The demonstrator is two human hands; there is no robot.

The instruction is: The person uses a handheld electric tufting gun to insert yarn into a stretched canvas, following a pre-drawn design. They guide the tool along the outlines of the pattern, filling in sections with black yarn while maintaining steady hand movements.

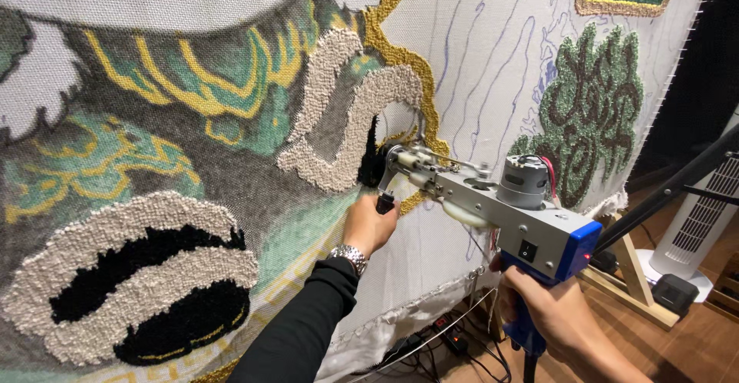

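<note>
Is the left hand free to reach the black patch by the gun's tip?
Probably yes: the left hand already holds the gun's front handle just below the black patch, with nothing between them.

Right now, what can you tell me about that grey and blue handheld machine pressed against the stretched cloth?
The grey metal tufting gun with a blue rear casing and blue grip is held roughly level, its needle end pressed against the white stretched backing cloth beside a patch of black pile. A cylindrical silver motor with red wires sits on top, and a black switch shows on its side. The right hand wraps the blue grip from below; the left hand, with a silver wristwatch, grips the front handle. Yarn strands trail below it.
</note>
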